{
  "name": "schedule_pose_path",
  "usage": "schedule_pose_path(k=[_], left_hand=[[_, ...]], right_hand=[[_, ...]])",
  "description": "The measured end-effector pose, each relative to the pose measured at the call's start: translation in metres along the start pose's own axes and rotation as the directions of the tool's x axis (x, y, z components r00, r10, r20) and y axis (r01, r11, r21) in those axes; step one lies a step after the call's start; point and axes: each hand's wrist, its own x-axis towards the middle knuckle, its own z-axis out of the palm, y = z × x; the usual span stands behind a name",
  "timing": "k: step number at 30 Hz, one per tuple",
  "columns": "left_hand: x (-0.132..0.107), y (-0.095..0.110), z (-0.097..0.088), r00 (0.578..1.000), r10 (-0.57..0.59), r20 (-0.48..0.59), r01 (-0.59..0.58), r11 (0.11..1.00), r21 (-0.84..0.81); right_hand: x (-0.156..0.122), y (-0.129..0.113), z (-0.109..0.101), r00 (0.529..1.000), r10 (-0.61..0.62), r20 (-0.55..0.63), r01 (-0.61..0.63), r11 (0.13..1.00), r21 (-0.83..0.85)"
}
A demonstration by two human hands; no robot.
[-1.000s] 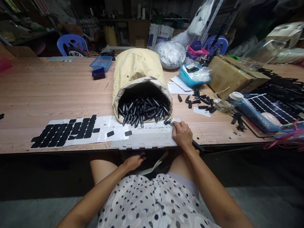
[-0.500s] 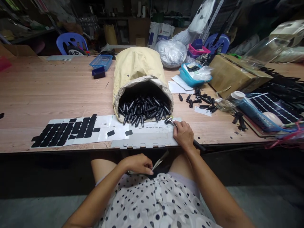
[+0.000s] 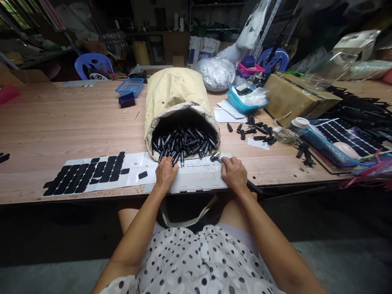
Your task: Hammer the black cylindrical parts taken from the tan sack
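Note:
A yellow sack lies on its side on the wooden table, its mouth facing me and full of small black plastic parts. My left hand rests at the mouth of the sack, fingers curled down over the nearest black parts. My right hand is closed round a tool with a black handle and a metal head, which lies on a white backing sheet at the table edge.
A sheet of black stickers lies to the left. Loose black parts, a blue tray, a cardboard box and a blue basket crowd the right. A small blue basket stands behind.
My left hand has come up from my lap to the table and now lies at the mouth of the sack. My right hand has kept its place on the tool.

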Motion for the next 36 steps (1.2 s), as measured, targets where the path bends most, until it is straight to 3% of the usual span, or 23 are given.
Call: schedule_pose_path(k=[7,12,18,25,31,36], left_hand=[[-0.032,-0.019,-0.008,0.999,0.043,-0.004,-0.043,0.994,-0.096],[-0.045,-0.004,0.003,0.989,0.135,0.054,-0.113,0.947,-0.3],[-0.034,0.026,0.016,0.971,0.204,0.128,-0.153,0.933,-0.326],[-0.024,0.021,0.025,0.953,0.276,0.127,-0.225,0.921,-0.318],[-0.017,0.028,0.022,0.935,0.294,0.199,-0.214,0.913,-0.347],[-0.015,0.031,0.023,0.932,0.291,0.218,-0.195,0.907,-0.373]], right_hand=[[0.0,-0.001,0.0,1.0,0.007,0.023,-0.007,1.0,-0.011],[0.002,-0.001,-0.001,0.999,0.023,0.039,-0.022,1.0,-0.017],[0.004,0.0,-0.004,0.997,0.033,0.066,-0.036,0.999,0.041],[-0.014,-0.005,-0.016,0.988,0.152,0.011,-0.148,0.935,0.323],[-0.029,-0.035,-0.034,0.996,0.071,0.06,-0.092,0.834,0.544],[-0.033,-0.053,-0.034,0.996,-0.003,0.088,-0.052,0.786,0.616]])
